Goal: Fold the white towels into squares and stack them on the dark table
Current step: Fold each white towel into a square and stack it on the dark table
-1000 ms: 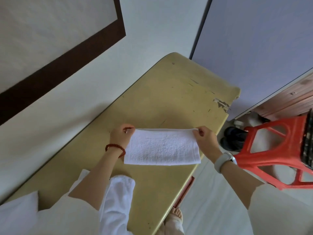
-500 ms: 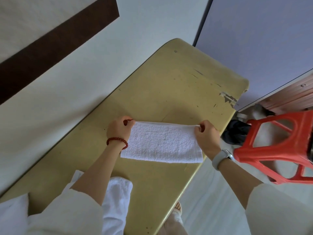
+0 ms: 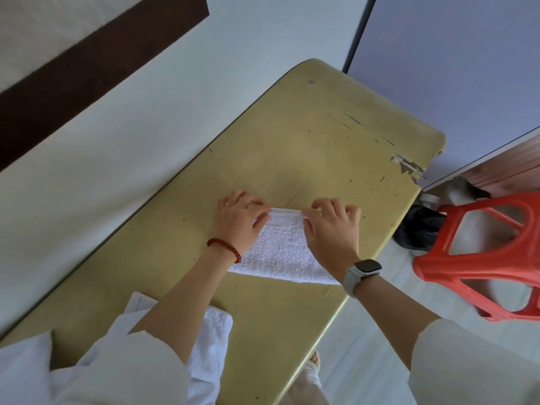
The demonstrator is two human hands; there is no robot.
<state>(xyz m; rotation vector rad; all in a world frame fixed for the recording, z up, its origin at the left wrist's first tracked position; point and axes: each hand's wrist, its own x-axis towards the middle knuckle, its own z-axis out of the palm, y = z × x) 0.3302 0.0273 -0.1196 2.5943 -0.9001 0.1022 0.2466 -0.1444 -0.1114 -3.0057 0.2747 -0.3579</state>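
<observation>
White terry cloth lies folded on the yellowish table, and it is now much narrower than half a second ago: then the towel was a long strip stretched between the two hands, and now both hands meet at its far edge, so the strip is doubled over into something close to a square. The left hand rests on the far left corner with the fingers curled over the hem, and the right hand sits on the far right part, its fingertips pressing or pinching the same hem; from this angle I cannot say for sure whether the fingers only press down or really hold the cloth edge between them. The near edge of the towel lies flat on the table, just by the table's right rim and partly under the right wrist with the watch. This means, in my judgement, that the second fold is just made and the hands are aligning the edges. What is left for this piece is to smooth it and to put it on the stack. Another white folded cloth lies nearer to the person, partly hidden by the left sleeve; it is probably the stack. A red plastic stool stands on the floor to the right, well apart from the work.
</observation>
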